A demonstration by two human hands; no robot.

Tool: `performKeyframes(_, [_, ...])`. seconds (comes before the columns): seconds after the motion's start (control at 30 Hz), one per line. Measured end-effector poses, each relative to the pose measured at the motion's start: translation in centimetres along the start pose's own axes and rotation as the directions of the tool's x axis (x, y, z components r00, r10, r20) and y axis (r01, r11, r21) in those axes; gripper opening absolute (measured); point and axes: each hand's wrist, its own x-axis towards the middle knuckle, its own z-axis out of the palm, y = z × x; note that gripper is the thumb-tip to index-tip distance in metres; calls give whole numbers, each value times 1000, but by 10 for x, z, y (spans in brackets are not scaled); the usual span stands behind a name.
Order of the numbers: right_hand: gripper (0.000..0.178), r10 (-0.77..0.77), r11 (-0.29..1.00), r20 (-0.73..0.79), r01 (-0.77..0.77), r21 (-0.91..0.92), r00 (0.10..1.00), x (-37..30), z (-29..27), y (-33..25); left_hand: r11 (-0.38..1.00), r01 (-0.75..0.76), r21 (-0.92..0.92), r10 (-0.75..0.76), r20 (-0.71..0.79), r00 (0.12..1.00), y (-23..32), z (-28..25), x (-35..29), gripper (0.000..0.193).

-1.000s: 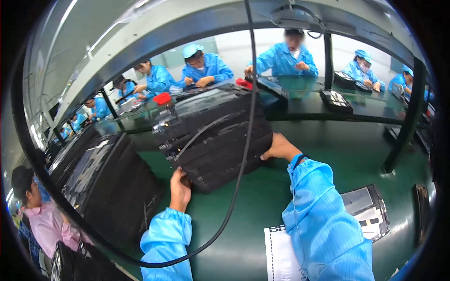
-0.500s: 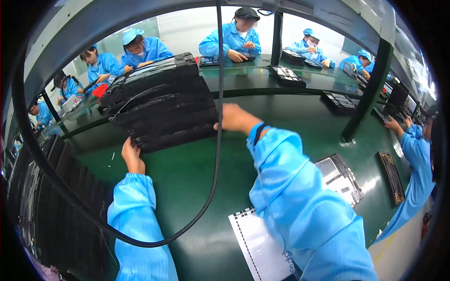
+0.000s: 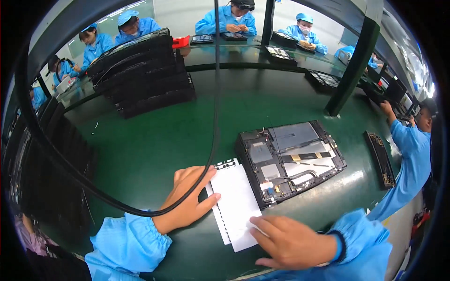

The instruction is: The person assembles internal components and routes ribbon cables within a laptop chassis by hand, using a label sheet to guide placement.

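Observation:
Two white sheets (image 3: 238, 201) lie overlapped on the green tabletop, the lower one edged with a row of black marks. My left hand (image 3: 190, 199) rests flat at their left edge, its thumb on the paper and its fingers stretched out near the top corner. Over the sheets' lower right corner, my right hand (image 3: 286, 241) has its fingertips on the paper, fingers extended and thumb apart. Just right of the sheets is an opened black electronic device (image 3: 293, 164), with a grey panel, flat cables and small boards showing. A black cable (image 3: 216, 103) hangs in front of my left hand.
Beyond my hands stands a tall stack of black frames (image 3: 145, 79); another dark stack (image 3: 51, 178) fills the left side. A narrow black tray (image 3: 379, 159) lies at the right, near a co-worker's sleeve (image 3: 408, 150). A green post (image 3: 354, 65) rises from the table. Several people work opposite.
Both hands have let go of the black stack and come back nearer to me, onto the white sheets. The view has shifted, uncovering the opened device.

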Motion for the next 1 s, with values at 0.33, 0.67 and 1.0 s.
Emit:
performKeyframes(0.33, [13,176,967,-386,-84,242,905,-10,35,37,987,77,-143,-87,-68,994,7,2,3,42])
performKeyframes(0.67, [19,536,-125,182,-135,983,824,-14,19,29,-8,307,-952,-401,284,871,52,4,-1,66])
performKeyframes(1.0, [32,-289,895,-473,410,176,833,29,44,3,-98,344,-934,-609,330,721,77,-18,-36,59])
